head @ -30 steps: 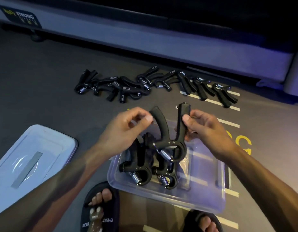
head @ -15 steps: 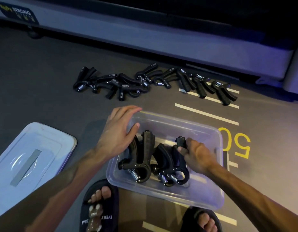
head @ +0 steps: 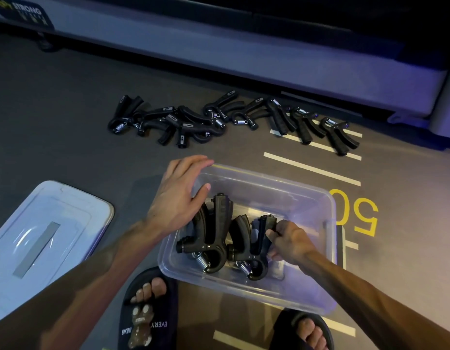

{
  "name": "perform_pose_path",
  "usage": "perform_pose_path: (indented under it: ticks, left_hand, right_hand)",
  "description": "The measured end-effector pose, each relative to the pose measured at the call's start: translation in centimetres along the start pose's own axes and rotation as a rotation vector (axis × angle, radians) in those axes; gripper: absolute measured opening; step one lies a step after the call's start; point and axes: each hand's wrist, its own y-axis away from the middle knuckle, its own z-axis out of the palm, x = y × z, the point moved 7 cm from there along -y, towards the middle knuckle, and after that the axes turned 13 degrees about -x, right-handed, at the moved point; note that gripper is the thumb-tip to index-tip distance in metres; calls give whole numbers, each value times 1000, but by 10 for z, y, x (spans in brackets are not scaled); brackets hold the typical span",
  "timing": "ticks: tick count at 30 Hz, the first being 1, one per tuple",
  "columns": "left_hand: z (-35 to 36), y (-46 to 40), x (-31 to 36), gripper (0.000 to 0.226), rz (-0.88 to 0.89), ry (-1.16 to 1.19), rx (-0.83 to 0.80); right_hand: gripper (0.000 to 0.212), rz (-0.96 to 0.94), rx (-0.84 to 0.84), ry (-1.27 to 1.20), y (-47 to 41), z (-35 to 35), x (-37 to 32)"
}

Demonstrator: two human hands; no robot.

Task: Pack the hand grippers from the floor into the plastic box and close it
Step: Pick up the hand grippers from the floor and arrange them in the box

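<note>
Head view: your right hand (head: 289, 242) pinches a rigid, spring-loaded hand gripper (head: 254, 245) by its handle inside the plastic box (head: 327, 251), frame centre; left hand (head: 177, 198) hovers open. Grasp handles, not springs.

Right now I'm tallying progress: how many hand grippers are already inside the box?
2 visible: one at the plastic box's left under the left hand, one mid-box pinched by the right hand. Others may hide beneath.
</note>
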Motion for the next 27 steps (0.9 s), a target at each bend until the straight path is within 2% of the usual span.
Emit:
perform_pose_path:
  ticks: [3,9,27]
  left_hand:
    - [0,0,0,47,0,-5,9]
    - [1,-1,1,47,-10,-3,11]
    - [0,0,3,48,-21,4,-7]
  right_hand:
    - [14,-2,-4,58,2,3,-2]
    - [44,8,31,172,0,4,-7]
    - [37,39,22,68,-11,3,7]
